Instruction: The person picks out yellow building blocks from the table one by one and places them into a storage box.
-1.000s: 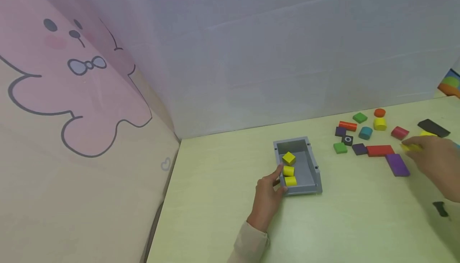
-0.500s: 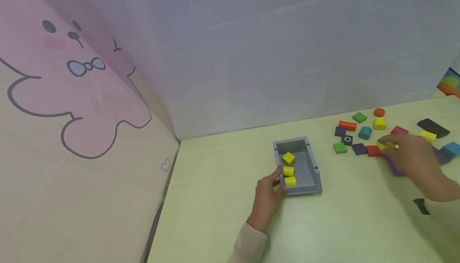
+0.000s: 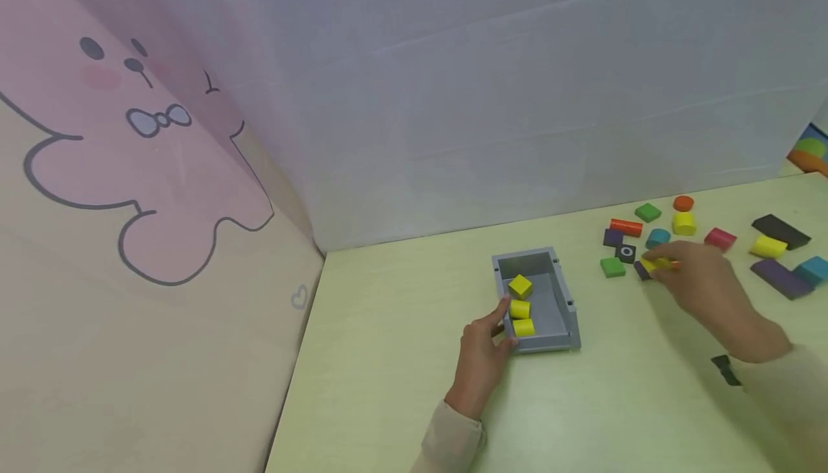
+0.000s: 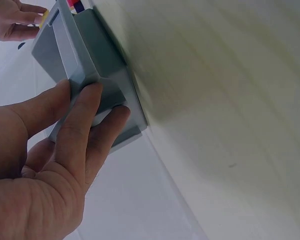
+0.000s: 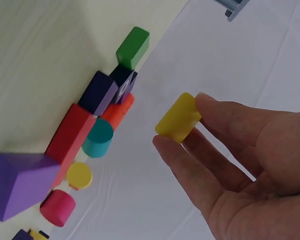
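My left hand (image 3: 480,359) holds the near left corner of a grey plastic bin (image 3: 558,311), thumb and fingers on its rim and side wall. Inside the bin lie a yellow cube (image 3: 520,287) and two yellow cylinders (image 3: 520,309). In the right wrist view, a yellow rectangular block (image 5: 179,118) is pinched between the thumb and fingertips of my right hand (image 5: 240,155), raised above the loose blocks. From the head view, my right hand partly covers the red and purple blocks beneath it.
Loose blocks spread to the right of the bin, among them a green block (image 3: 612,267), a red cylinder (image 3: 626,228), a yellow cylinder (image 3: 767,246) and a black bar (image 3: 780,231). A pale cloth wall (image 3: 453,135) borders the table's back edge.
My right hand has moved left across the loose blocks toward the bin, carrying the yellow block. My left hand and the bin have stayed in place.
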The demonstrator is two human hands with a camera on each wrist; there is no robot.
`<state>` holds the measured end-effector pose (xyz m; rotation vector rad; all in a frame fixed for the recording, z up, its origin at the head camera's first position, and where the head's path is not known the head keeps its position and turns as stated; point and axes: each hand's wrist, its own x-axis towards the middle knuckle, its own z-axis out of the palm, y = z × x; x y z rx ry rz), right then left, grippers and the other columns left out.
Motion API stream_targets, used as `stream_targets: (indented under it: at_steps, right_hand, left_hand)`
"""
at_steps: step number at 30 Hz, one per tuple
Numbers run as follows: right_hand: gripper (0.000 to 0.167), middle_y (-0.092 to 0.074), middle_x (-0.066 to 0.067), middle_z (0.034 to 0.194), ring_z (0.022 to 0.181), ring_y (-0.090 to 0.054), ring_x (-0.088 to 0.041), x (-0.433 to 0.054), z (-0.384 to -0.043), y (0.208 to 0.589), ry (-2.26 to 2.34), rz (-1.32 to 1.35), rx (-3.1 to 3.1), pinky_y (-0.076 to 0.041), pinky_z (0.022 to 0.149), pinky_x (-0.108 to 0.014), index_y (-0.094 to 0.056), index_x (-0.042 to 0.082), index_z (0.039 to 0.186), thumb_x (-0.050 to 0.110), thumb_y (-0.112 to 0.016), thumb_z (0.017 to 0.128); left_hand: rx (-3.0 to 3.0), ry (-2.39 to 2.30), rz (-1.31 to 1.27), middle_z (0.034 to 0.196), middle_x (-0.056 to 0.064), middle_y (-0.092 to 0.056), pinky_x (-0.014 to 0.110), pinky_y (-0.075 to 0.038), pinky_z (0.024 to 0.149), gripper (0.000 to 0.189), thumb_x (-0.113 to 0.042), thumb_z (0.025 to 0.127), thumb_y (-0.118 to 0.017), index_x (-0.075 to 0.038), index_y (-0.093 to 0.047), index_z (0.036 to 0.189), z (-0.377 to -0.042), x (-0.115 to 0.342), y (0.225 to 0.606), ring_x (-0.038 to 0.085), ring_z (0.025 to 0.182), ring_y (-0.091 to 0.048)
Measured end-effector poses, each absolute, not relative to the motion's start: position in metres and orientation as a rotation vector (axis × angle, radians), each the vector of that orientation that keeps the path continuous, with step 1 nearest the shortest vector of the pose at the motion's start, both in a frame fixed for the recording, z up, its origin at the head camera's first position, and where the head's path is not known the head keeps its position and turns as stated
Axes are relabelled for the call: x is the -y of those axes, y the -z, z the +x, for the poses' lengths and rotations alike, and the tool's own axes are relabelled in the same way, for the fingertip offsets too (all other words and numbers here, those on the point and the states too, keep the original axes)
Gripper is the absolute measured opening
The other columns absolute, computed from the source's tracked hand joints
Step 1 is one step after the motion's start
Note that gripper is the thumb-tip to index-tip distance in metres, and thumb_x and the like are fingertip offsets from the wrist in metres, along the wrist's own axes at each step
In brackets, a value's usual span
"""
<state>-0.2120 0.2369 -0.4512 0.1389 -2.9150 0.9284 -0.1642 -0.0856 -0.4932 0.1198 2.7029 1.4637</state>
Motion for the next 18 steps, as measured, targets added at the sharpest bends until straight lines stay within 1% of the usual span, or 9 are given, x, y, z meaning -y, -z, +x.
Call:
stream_targets:
  at_steps: [2,5,8,11,14,18]
  right_hand:
    - [0.03,-0.066,-0.041,0.119,0.095,-0.063,-0.052,-0.232,-0.212,0.451,-0.925,0.166,2.898,-0.06,0.068,-0.05,-0.072,-0.012,0.118,-0.008,-0.077,0.088]
    - [0.031,-0.068,-0.039,0.117,0.1,-0.063,-0.055,-0.227,-0.213,0.45,-0.929,0.197,2.899,-0.058,0.08,-0.063,-0.072,-0.012,0.118,-0.007,-0.078,0.089]
    - [0.032,-0.068,-0.038,0.119,0.101,-0.064,-0.054,-0.222,-0.214,0.449,-0.929,0.204,2.929,-0.059,0.08,-0.063,-0.071,-0.011,0.121,-0.005,-0.077,0.09]
    - [0.034,-0.066,-0.039,0.123,0.106,-0.062,-0.057,-0.219,-0.216,0.448,-0.94,0.2,2.96,-0.058,0.082,-0.063,-0.07,-0.011,0.124,-0.004,-0.076,0.092]
    - [0.034,-0.065,-0.039,0.125,0.11,-0.061,-0.059,-0.215,-0.217,0.447,-0.939,0.209,2.969,-0.057,0.085,-0.066,-0.07,-0.011,0.124,-0.005,-0.076,0.092]
    - [0.032,-0.065,-0.039,0.125,0.111,-0.062,-0.06,-0.212,-0.218,0.448,-0.932,0.234,2.948,-0.059,0.08,-0.062,-0.071,-0.011,0.122,-0.005,-0.076,0.091]
  left_hand:
    - [-2.701,-1.462,0.111,0.148,0.013,-0.062,0.043,-0.058,0.101,0.071,0.008,0.089,-0.078,-0.02,-0.059,0.152,-0.164,0.085,0.494,0.029,0.121,-0.072]
    - [-2.689,-1.464,0.094,0.149,0.011,-0.061,0.042,-0.058,0.102,0.071,0.007,0.09,-0.078,-0.021,-0.059,0.152,-0.164,0.085,0.493,0.028,0.122,-0.071]
    - [-2.692,-1.465,0.105,0.15,0.012,-0.061,0.042,-0.058,0.101,0.071,0.008,0.089,-0.078,-0.021,-0.059,0.152,-0.163,0.086,0.493,0.029,0.121,-0.072]
    - [-2.689,-1.474,0.111,0.149,0.012,-0.061,0.042,-0.058,0.101,0.071,0.008,0.089,-0.078,-0.021,-0.059,0.152,-0.164,0.086,0.493,0.029,0.121,-0.072]
    - [-2.691,-1.475,0.122,0.149,0.012,-0.061,0.041,-0.058,0.1,0.071,0.008,0.089,-0.078,-0.021,-0.059,0.152,-0.164,0.087,0.494,0.029,0.121,-0.072]
    - [-2.693,-1.478,0.123,0.149,0.012,-0.061,0.041,-0.058,0.1,0.071,0.008,0.089,-0.078,-0.02,-0.059,0.152,-0.164,0.087,0.494,0.029,0.121,-0.072]
